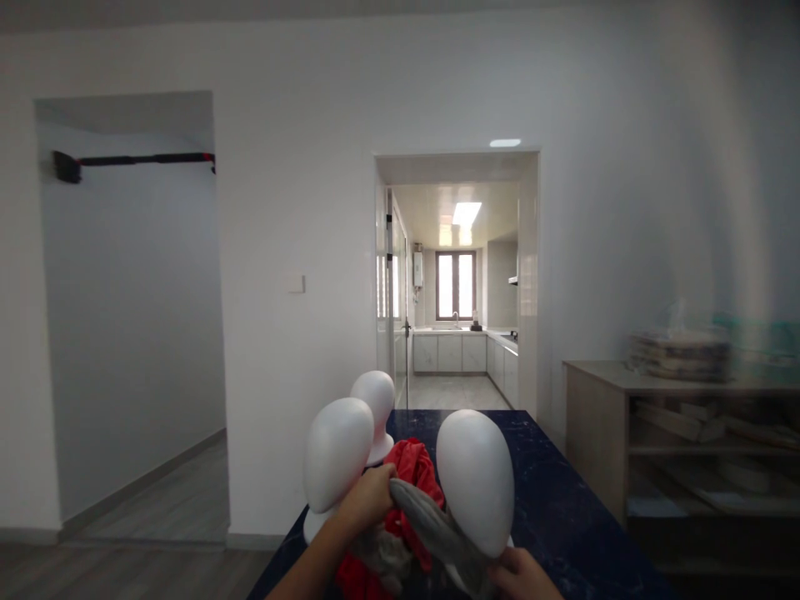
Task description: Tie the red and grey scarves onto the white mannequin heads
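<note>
A: Looking at the head view, a grey cloth is seen stretched between both hands, low in the frame, over the near end of the dark blue bench.

B: Fingers?

A: The left hand is clenched on the upper end of the grey cloth; the right hand is closed on the lower end at the frame's bottom edge, though it is partly cut off. The cloth is held taut on a slant, just in front of the right mannequin head.

B: Around it?

A: A red garment is bunched on the bench between the left mannequin head and the right one, with more grey fabric beneath the hands. A third mannequin head is set behind, further back. A wooden shelf unit is seen to the right, blurred; a kitchen doorway lies straight ahead.

B: Handling notes?

A: Judged from this grip, both ends should be kept pinched firmly so the cloth stays flat and untwisted. The foam-like heads look light and tippable, so the cloth is best kept clear of them, and the red garment should not be snagged underneath.
</note>
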The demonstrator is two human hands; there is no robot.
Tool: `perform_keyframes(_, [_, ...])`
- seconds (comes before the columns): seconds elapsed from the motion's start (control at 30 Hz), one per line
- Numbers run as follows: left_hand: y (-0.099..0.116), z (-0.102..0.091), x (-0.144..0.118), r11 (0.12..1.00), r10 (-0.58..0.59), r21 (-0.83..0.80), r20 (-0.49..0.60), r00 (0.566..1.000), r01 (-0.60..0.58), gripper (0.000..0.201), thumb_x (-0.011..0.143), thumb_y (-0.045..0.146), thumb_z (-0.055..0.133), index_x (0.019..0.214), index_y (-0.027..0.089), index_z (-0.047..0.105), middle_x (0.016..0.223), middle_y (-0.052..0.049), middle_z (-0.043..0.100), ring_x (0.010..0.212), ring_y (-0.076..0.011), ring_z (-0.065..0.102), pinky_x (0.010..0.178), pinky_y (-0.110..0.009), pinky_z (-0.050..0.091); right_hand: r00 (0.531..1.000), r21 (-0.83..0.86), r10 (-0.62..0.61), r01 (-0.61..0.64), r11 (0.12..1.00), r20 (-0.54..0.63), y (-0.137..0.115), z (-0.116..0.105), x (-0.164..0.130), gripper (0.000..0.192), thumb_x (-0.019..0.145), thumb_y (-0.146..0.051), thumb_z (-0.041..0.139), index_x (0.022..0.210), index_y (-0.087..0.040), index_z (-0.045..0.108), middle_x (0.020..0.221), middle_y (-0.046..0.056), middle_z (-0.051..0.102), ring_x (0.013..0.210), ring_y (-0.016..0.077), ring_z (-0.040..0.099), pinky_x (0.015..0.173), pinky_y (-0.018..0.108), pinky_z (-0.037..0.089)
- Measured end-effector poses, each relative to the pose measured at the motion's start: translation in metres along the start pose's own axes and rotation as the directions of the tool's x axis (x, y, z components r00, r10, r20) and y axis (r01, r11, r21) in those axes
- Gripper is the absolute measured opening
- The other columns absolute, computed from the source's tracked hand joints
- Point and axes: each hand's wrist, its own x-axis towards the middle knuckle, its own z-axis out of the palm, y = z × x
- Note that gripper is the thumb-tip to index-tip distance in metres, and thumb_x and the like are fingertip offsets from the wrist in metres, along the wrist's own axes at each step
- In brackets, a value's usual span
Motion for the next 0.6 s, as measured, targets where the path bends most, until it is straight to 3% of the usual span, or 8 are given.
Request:
perform_keyframes(0.1, [0.013, -0.021, -0.029, 0.994, 0.014, 0.103, 0.183, 0.983, -0.033, 0.024, 0.059, 0.026, 0.084, 0.081, 0.025, 0.073, 0.078, -0.001, 0.073, 0.077, -0.028, 0.07, 0.074, -0.037, 0.054, 1.0, -0.007, 0.018, -0.018, 1.0, -0.022, 0.002, 0.004, 0.001, 0.025, 0.062, -0.044, 0.075, 0.07, -0.02, 0.075, 0.067, 0.004, 0.073, 0.069, 0.0231, 0.068, 0.069, 0.033, 0.053])
perform_keyframes(0.17, [0.013, -0.024, -0.054, 0.999, -0.008, 0.048, 0.385, 0.923, -0.011, 0.042, 0.061, 0.03, 0.086, 0.102, 0.028, 0.079, 0.086, 0.0, 0.078, 0.077, -0.0296, 0.073, 0.07, -0.039, 0.057, 0.999, 0.016, 0.039, -0.038, 0.999, -0.03, 0.004, 0.005, 0.001, 0.031, 0.063, -0.044, 0.076, 0.08, -0.018, 0.078, 0.072, 0.006, 0.075, 0.067, 0.0228, 0.068, 0.069, 0.034, 0.054])
perform_keyframes(0.27, [0.001, -0.006, -0.076, 0.98, 0.018, -0.173, 0.558, 0.83, 0.095, 0.069, 0.06, 0.038, 0.092, 0.126, 0.034, 0.075, 0.107, 0.0, 0.081, 0.101, -0.0337, 0.076, 0.091, -0.044, 0.06, 0.997, 0.129, 0.067, -0.061, 0.99, -0.04, 0.01, 0.006, 0.001, 0.043, 0.06, -0.044, 0.082, 0.093, -0.016, 0.078, 0.078, 0.008, 0.077, 0.067, 0.0244, 0.07, 0.071, 0.038, 0.057])
perform_keyframes(0.33, [-0.008, 0.019, -0.069, 0.901, -0.1, -0.312, 0.529, 0.843, 0.302, 0.079, 0.053, 0.044, 0.096, 0.129, 0.036, 0.073, 0.114, -0.002, 0.081, 0.11, -0.0364, 0.075, 0.1, -0.047, 0.058, 0.997, 0.25, 0.036, -0.018, 0.968, -0.068, 0.015, 0.007, 0.001, 0.05, 0.055, -0.045, 0.087, 0.094, -0.016, 0.078, 0.083, 0.01, 0.078, 0.076, 0.0288, 0.074, 0.077, 0.042, 0.058])
perform_keyframes(0.4, [-0.013, 0.047, -0.046, 0.866, -0.197, -0.289, 0.555, 0.808, 0.409, 0.09, 0.057, 0.056, 0.092, 0.14, 0.036, 0.066, 0.123, -0.01, 0.078, 0.11, -0.0415, 0.075, 0.089, -0.054, 0.062, 0.992, 0.311, -0.001, 0.041, 0.949, -0.128, 0.019, 0.007, 0.0, 0.051, 0.053, -0.048, 0.09, 0.09, -0.016, 0.077, 0.085, 0.011, 0.079, 0.089, 0.0341, 0.076, 0.086, 0.045, 0.058])
perform_keyframes(0.47, [-0.014, 0.07, -0.018, 0.762, -0.398, -0.186, 0.62, 0.676, 0.62, 0.1, 0.056, 0.063, 0.09, 0.148, 0.037, 0.06, 0.131, -0.014, 0.075, 0.112, -0.046, 0.074, 0.083, -0.059, 0.062, 0.983, 0.268, -0.004, 0.053, 0.962, -0.181, 0.019, 0.008, -0.002, 0.048, 0.051, -0.05, 0.091, 0.083, -0.018, 0.077, 0.083, 0.011, 0.08, 0.099, 0.0379, 0.075, 0.093, 0.048, 0.056])
perform_keyframes(0.53, [-0.012, 0.085, 0.001, 0.691, -0.466, -0.165, 0.643, 0.608, 0.704, 0.102, 0.057, 0.069, 0.088, 0.151, 0.042, 0.056, 0.134, -0.011, 0.074, 0.113, -0.0462, 0.074, 0.08, -0.059, 0.061, 0.98, 0.188, 0.022, 0.016, 0.982, -0.198, 0.018, 0.007, -0.006, 0.042, 0.053, -0.053, 0.09, 0.075, -0.02, 0.075, 0.08, 0.009, 0.079, 0.102, 0.0395, 0.075, 0.095, 0.048, 0.056])
perform_keyframes(0.6, [-0.011, 0.096, 0.002, 0.754, -0.377, -0.279, 0.558, 0.74, 0.595, 0.095, 0.059, 0.068, 0.087, 0.147, 0.046, 0.059, 0.131, -0.006, 0.076, 0.112, -0.0431, 0.075, 0.079, -0.056, 0.062, 0.98, 0.15, 0.069, -0.041, 0.988, -0.184, 0.015, 0.005, -0.011, 0.039, 0.054, -0.056, 0.088, 0.067, -0.022, 0.073, 0.074, 0.007, 0.078, 0.097, 0.0386, 0.075, 0.093, 0.047, 0.057])
